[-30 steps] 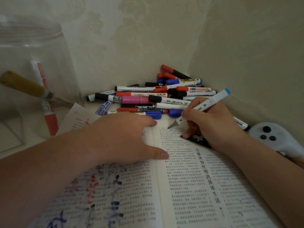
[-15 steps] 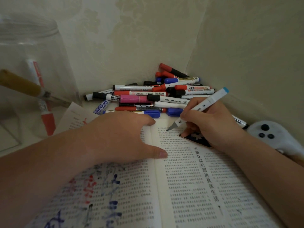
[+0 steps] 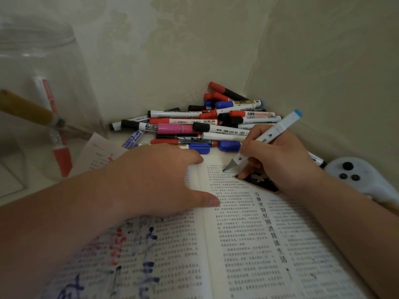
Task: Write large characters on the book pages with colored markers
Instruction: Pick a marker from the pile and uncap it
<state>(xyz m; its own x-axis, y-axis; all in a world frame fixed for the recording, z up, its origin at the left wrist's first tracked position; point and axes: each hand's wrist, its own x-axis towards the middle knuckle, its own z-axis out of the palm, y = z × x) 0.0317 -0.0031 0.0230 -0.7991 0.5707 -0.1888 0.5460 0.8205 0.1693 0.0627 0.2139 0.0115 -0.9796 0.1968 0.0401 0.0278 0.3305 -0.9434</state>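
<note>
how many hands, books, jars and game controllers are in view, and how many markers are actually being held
hands: 2, the left hand and the right hand
book: 1
jar: 1
controller: 1
held marker: 1, in the right hand
total: 6

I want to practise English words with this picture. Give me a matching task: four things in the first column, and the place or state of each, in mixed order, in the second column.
Column one
1. left hand
2. right hand
3. pink marker
4. white controller

Column two
A. lies in the marker pile beyond the book
B. holds a white marker with a light blue end
C. rests flat on the open book
D. lies to the right of the book

Pairs: 1-C, 2-B, 3-A, 4-D
</note>
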